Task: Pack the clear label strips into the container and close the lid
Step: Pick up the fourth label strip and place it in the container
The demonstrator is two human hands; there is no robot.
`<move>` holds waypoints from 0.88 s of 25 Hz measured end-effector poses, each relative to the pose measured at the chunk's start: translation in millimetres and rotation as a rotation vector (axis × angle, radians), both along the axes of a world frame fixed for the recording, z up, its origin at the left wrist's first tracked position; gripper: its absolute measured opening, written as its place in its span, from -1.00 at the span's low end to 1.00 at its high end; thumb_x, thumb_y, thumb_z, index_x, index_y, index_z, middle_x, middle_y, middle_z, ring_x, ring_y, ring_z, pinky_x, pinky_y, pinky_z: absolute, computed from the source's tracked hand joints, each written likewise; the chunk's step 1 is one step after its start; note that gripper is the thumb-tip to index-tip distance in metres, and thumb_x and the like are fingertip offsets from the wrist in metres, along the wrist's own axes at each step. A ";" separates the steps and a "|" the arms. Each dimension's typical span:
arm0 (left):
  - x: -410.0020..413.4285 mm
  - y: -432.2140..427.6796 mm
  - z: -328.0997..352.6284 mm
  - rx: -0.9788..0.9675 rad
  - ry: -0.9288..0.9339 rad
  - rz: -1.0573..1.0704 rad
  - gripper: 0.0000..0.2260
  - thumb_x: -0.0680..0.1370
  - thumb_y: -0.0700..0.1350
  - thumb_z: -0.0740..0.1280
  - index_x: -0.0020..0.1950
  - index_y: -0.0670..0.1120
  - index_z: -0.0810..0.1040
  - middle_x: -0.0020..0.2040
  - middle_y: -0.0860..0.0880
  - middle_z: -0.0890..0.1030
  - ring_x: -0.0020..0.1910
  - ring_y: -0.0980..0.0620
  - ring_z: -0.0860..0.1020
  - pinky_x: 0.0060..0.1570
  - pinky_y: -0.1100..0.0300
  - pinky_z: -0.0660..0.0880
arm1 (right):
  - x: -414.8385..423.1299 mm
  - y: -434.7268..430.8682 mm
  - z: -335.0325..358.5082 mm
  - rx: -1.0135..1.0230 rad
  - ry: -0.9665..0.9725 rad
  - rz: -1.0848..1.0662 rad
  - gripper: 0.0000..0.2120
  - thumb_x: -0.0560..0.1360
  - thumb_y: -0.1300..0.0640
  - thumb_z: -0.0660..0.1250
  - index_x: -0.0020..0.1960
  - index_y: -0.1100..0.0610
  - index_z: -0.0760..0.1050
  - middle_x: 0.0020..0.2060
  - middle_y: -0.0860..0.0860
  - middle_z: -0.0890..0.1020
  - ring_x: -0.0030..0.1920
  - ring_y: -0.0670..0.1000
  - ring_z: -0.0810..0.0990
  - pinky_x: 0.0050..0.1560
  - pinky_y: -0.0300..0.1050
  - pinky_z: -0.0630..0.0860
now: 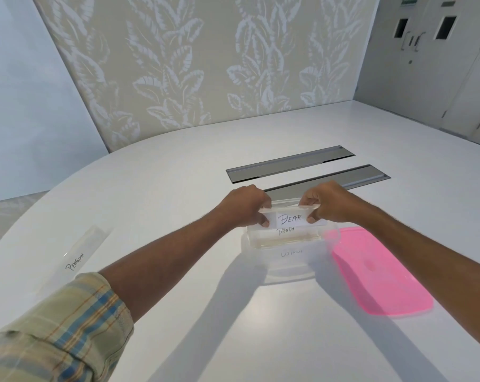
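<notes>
A: Where's the strip?
B: Clear label strip marked BEAR [290, 219], center of frame, held level over the open clear container [285, 267]. Left hand [245, 206] pinches its left end, right hand [325, 202] pinches the right end, fingers curled shut on it, thumbs at the lower edge.

A: Container itself?
B: Sits on the white table [178, 188], just below center. Already has strips inside; one reads PANDA [286, 231], another lower down w/ writing too blurred to read.

A: Lid?
B: Pink lid [379, 274] lies flat on the table right beside the container, lower right of frame. Container not closed.

A: Anything else?
B: One more strip marked PENGUIN [77, 257] lies on the table at left of frame, well apart from the container. Plaid sleeve [59, 332] on the left arm, bottom left corner. Two grey recessed slots [288, 164] in the table just above the hands. Leaf-pattern wall panel [192, 59] across the top.
</notes>
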State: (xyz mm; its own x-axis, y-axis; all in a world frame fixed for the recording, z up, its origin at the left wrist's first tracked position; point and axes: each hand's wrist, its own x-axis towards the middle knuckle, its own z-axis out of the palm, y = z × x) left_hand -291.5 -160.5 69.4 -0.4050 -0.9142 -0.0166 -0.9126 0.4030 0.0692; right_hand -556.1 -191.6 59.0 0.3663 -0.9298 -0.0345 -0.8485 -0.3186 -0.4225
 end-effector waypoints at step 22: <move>-28.8 0.1 -56.9 0.178 -0.135 -0.014 -0.71 0.43 -0.06 0.58 0.13 -0.02 0.70 -0.05 0.01 0.65 0.05 -0.11 0.64 -0.10 0.08 0.59 | 9.6 1.2 -42.4 0.064 0.389 0.222 -0.61 0.40 0.22 0.60 0.22 0.08 0.68 0.09 0.03 0.72 0.07 0.09 0.69 0.09 0.03 0.66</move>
